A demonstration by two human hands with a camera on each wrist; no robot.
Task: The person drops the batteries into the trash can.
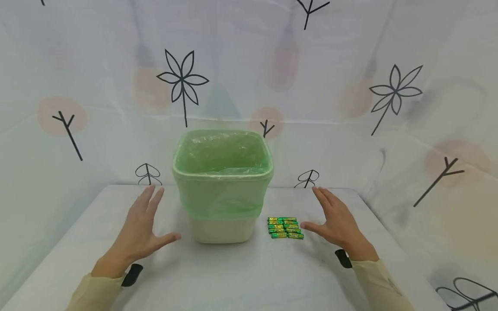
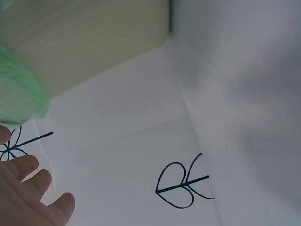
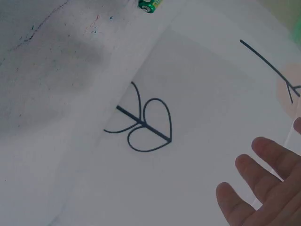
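Note:
A cream waste bin (image 1: 222, 231) stands upright on the table, lined with a thin green plastic bag (image 1: 223, 194) folded over its rim. To the bin's right lie several green and gold batteries (image 1: 285, 227), laid in two columns. My left hand (image 1: 140, 231) is held left of the bin, fingers extended and thumb apart, touching nothing. On the other side, my right hand (image 1: 336, 222) hovers just right of the batteries with spread fingers and holds nothing. In the right wrist view, one battery end (image 3: 149, 5) shows at the top edge.
The white table (image 1: 225, 280) meets a pale curtain (image 1: 233, 103) printed with flowers and twigs, which encloses the back and both sides. Both forearms wear cream sleeves, and a dark band (image 1: 132, 275) sits at the left wrist.

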